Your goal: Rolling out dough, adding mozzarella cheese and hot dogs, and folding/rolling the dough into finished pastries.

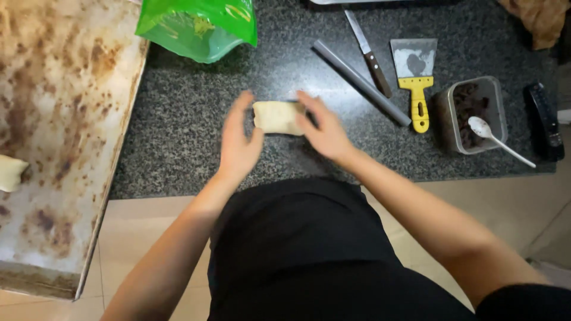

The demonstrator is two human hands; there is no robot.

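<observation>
The green bag [199, 27] is cut off at the top, and so is the brown cloth [538, 18] in the corner. A second dough piece [11, 172] peeks in at the left edge of the stained baking tray [65, 119]. There is one knife [369, 53], one grey rod [360, 82], one yellow scraper [416, 74], and one tub [473, 113] with one white spoon [496, 138]. The left hand [238, 145] and right hand [324, 131] stand on their edges with fingers up. Their grip is narrow, pressing the dough roll [278, 117] from both sides on the dark tabletop [178, 137].
</observation>
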